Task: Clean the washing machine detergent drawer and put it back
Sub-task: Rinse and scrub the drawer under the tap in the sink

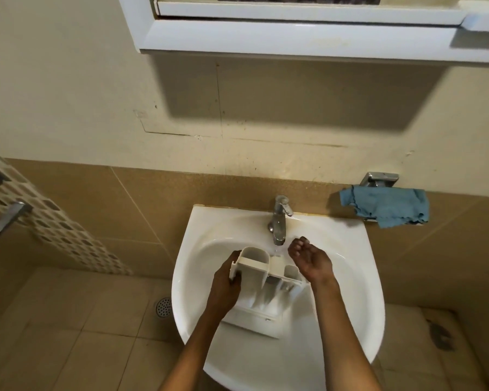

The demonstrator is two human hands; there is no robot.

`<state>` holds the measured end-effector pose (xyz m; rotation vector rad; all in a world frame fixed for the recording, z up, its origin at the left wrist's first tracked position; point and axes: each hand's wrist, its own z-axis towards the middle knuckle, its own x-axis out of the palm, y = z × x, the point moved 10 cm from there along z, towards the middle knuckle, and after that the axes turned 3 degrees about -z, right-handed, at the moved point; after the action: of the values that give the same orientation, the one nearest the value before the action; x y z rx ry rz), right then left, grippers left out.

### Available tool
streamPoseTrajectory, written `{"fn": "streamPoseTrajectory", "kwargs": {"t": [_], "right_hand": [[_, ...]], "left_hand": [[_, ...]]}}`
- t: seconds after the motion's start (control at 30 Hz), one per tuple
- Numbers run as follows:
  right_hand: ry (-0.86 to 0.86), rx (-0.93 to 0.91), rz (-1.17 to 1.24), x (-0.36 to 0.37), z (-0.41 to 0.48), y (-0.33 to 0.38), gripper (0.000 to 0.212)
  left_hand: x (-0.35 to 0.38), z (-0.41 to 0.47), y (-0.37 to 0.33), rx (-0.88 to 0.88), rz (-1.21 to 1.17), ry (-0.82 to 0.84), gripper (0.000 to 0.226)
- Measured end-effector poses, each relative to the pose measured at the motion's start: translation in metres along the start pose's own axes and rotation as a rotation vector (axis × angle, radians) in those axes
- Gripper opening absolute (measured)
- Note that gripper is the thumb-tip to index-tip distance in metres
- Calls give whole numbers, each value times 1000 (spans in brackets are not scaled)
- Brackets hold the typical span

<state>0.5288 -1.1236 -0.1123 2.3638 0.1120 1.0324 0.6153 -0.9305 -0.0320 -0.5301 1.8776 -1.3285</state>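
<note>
Glossy ceramic sink (350, 244), shiny metal tap (278, 224), matt plastic drawer (254, 262), cloth rag (387, 206).

1. The bare left hand (226, 287) grips the left side of the white plastic detergent drawer (259, 299), with its forearm stretched forward.
2. The bare right hand (308, 259) has its fingers loosely curled and holds nothing.

A blue cloth (384, 208) is draped over a metal holder (378, 179) at 3 o'clock. A white cabinet (294, 38) is mounted at 12 o'clock. A round floor drain (163, 307) is set at 7 o'clock, a mosaic tile strip (54, 221) at 9 o'clock.
</note>
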Motion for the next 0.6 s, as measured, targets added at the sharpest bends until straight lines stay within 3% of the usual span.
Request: {"fn": "streamPoseTrajectory", "kwargs": {"t": [0.1, 0.13, 0.2, 0.3, 0.37, 0.47, 0.6], "right_hand": [[145, 66, 157, 48, -31, 22, 47], [178, 76, 61, 67, -35, 31, 40], [165, 128, -205, 94, -54, 33, 15], [184, 151, -821, 125, -65, 16, 28], [162, 98, -1232, 141, -66, 11, 29], [92, -147, -1730, 161, -58, 16, 23], [124, -271, -2020, 169, -57, -2, 23]], "left_hand": [[1, 3, 9, -46, 36, 3, 51], [1, 4, 8, -65, 46, -1, 51], [1, 4, 6, -69, 40, -6, 50], [1, 2, 3, -74, 60, 13, 46], [1, 2, 4, -91, 70, 7, 44], [1, 0, 2, -89, 84, 5, 44], [0, 0, 3, -97, 70, 6, 44]]}}
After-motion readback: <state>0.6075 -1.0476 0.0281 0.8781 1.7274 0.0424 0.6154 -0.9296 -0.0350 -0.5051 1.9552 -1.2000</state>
